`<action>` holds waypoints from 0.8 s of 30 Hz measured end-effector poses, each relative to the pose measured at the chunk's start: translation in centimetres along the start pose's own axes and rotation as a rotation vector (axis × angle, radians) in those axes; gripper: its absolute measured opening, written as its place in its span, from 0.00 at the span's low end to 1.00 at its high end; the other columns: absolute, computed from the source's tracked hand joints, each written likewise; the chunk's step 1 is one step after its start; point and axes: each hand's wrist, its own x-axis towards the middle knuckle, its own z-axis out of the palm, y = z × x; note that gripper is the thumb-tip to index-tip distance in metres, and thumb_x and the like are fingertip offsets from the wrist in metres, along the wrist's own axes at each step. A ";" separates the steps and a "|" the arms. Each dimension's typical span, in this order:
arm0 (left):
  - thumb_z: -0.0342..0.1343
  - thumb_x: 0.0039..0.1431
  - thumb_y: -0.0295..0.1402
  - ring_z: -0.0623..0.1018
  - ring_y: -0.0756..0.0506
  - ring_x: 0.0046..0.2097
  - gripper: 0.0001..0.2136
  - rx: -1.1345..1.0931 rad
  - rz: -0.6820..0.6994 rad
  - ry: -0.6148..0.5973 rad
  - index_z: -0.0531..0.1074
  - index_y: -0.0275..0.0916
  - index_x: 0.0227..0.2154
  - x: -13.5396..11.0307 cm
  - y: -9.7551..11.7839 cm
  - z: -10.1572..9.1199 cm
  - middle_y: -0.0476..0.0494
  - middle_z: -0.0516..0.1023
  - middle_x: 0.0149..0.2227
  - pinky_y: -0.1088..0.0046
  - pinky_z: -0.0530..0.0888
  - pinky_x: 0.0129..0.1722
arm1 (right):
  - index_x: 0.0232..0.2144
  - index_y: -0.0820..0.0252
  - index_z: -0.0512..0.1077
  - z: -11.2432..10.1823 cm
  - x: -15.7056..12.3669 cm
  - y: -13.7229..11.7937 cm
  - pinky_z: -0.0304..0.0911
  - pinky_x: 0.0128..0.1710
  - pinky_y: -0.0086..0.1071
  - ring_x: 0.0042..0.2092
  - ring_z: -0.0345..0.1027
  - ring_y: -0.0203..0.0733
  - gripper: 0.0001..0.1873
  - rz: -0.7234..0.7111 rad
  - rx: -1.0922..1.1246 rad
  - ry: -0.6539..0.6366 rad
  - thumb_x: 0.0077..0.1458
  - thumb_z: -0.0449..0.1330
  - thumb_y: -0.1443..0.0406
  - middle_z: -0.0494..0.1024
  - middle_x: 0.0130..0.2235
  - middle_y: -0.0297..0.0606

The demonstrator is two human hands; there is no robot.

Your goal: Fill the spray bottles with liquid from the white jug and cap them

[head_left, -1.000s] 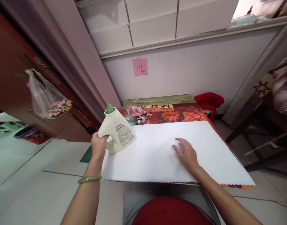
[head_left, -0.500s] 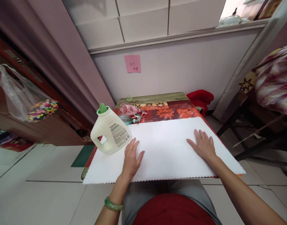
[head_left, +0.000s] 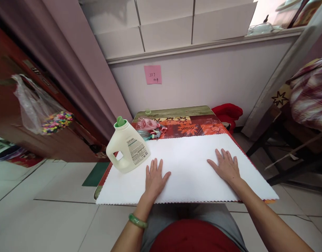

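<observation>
A white sheet with scalloped edges [head_left: 187, 175] lies across the near part of the table. My left hand [head_left: 155, 179] rests palm down on it with fingers spread, just right of a cream detergent jug [head_left: 128, 148] but apart from it. The jug stands upright on the sheet's left side, its handle to the left, with a green spout insert [head_left: 120, 121] in its uncapped neck. Flat on the sheet's right half lies my right hand [head_left: 226, 166], fingers apart and holding nothing.
Pink and teal spray bottles [head_left: 150, 125] in clear wrap lie behind the jug, and a small green cap [head_left: 148, 112] sits farther back on the patterned table [head_left: 173, 112]. A plastic bag [head_left: 36, 105] of colourful bits hangs at left. A dark stool [head_left: 275, 140] stands at right.
My left hand has slid a little to the right over the sheet, and its fingers point more straight ahead. The right hand has shifted slightly left. The view has turned slightly.
</observation>
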 end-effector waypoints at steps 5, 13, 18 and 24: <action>0.46 0.67 0.48 0.57 0.30 0.70 0.32 -0.177 -0.033 0.135 0.59 0.30 0.65 0.9 1.9 -0.3 0.21 0.60 0.68 0.42 0.54 0.66 | 0.61 0.69 0.66 -2.1 -0.8 -3.3 0.48 0.67 0.56 0.65 0.60 0.60 0.37 -0.112 0.231 0.122 0.64 0.48 0.45 0.70 0.62 0.57; 0.41 0.68 0.29 0.60 0.41 0.70 0.23 -0.212 0.394 0.272 0.61 0.40 0.65 1.9 8.1 -2.5 0.37 0.63 0.68 0.51 0.55 0.68 | 0.60 0.59 0.68 -4.0 -3.6 -12.4 0.55 0.66 0.50 0.65 0.63 0.52 0.23 -0.543 0.430 0.145 0.68 0.48 0.58 0.71 0.63 0.46; 0.46 0.68 0.43 0.53 0.33 0.72 0.30 -0.072 0.096 0.064 0.56 0.34 0.68 1.4 5.4 -0.6 0.30 0.54 0.71 0.44 0.50 0.68 | 0.68 0.64 0.57 -1.9 -3.1 -9.5 0.41 0.69 0.56 0.72 0.45 0.58 0.38 -0.363 0.164 -0.075 0.66 0.49 0.47 0.56 0.70 0.52; 0.51 0.62 0.49 0.51 0.32 0.72 0.32 -0.360 -0.031 0.047 0.63 0.34 0.63 1.2 3.3 -0.5 0.27 0.55 0.70 0.43 0.42 0.68 | 0.69 0.58 0.57 -1.6 -2.4 -5.4 0.35 0.70 0.57 0.73 0.41 0.57 0.39 -0.280 0.183 -0.156 0.65 0.46 0.44 0.53 0.72 0.46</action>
